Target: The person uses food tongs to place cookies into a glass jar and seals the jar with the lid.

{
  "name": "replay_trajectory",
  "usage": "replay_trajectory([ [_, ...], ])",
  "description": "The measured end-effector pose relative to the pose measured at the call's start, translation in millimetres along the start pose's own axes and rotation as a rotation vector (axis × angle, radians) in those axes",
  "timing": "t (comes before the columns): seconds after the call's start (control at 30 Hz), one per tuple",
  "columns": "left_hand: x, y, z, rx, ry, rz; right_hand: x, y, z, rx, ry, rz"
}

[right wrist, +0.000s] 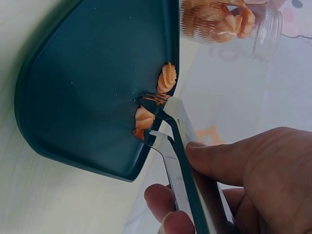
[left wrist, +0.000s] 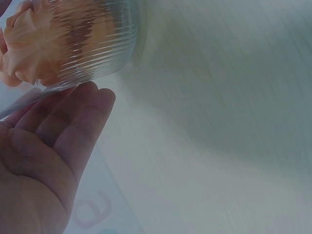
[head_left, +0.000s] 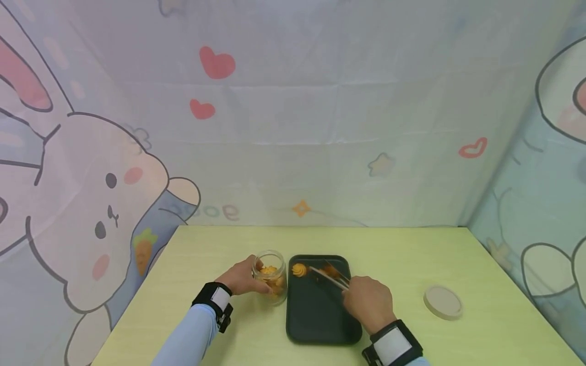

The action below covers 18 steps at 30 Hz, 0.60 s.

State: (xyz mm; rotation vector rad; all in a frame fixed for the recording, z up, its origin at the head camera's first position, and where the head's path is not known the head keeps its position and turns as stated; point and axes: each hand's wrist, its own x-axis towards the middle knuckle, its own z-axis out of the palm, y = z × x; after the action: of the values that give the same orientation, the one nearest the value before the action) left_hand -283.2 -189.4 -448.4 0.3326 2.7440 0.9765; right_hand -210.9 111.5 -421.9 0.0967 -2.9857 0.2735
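Observation:
My left hand [head_left: 244, 277] holds a ribbed glass jar [head_left: 283, 292] by its side, with fingers and thumb on either side of it. Inside the open jar are several swirled orange cookies [left wrist: 36, 44]. In my right hand [head_left: 370, 302] is a pair of metal tongs [right wrist: 181, 161] with a fork-like tip, held over a dark green tray [right wrist: 83, 92]. The spread tongs' tips are down at the tray's far end, with one orange cookie [right wrist: 144, 118] between them. Another swirled cookie [head_left: 299, 270] lies beside the tips, near the tray's corner.
A round beige lid [head_left: 443, 302] lies on the pale yellow table [head_left: 393, 249], right of the tray. The jar stands close against the tray's left edge. Behind the table hangs a cartoon-printed cloth [head_left: 293, 127], which also covers the sides.

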Motion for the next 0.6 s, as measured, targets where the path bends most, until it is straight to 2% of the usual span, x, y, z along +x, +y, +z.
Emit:
replay_trajectory([
  [0.3,-0.5,-0.6,0.7,0.005,0.000,-0.004,-2.8,3.0,0.0,0.012,-0.023,0.013],
  [0.6,-3.6,7.0,-1.1,0.015,0.005,-0.026,-3.9,5.3,-1.2,0.017,-0.006,0.004],
])
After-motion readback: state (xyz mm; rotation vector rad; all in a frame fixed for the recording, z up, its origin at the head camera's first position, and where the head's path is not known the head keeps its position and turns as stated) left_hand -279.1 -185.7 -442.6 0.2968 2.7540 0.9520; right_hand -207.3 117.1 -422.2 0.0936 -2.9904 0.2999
